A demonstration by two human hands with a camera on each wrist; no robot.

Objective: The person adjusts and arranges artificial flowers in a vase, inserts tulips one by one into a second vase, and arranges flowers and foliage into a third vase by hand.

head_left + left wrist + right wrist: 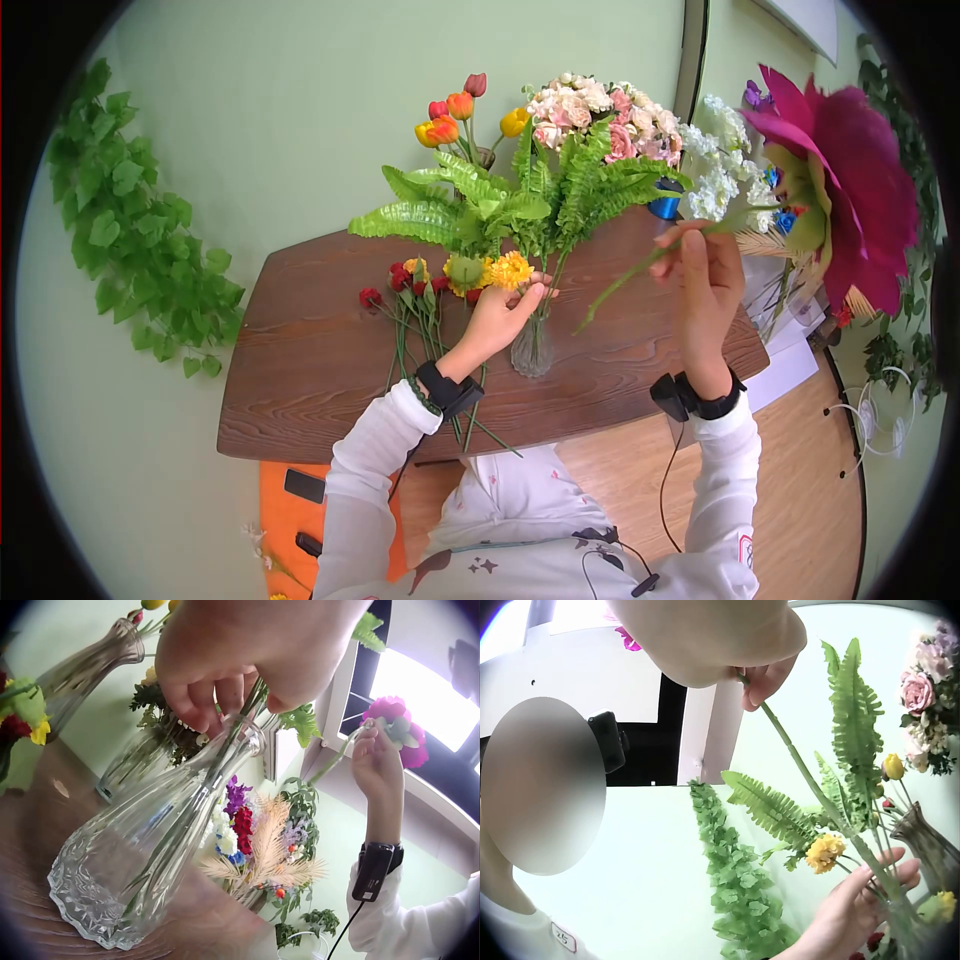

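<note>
My right hand (708,285) pinches the green stem (791,750) of a large magenta flower (860,190), held up right of the vase with its bloom to the right and stem end towards the vase. The clear glass vase (135,847) stands on the table, several stems inside. At its mouth my left hand (505,318) has its fingers and thumb round the stems. Green fern leaves (590,190) spread above that hand, and a yellow flower (826,853) is beside them.
Red roses (370,298) with long stems lie left of the vase on the brown table (300,350). Behind stand tulips (460,106) in another vase and a pink-and-white bouquet (620,140). White flowers (715,160) are at the right. A phone (304,485) lies below left.
</note>
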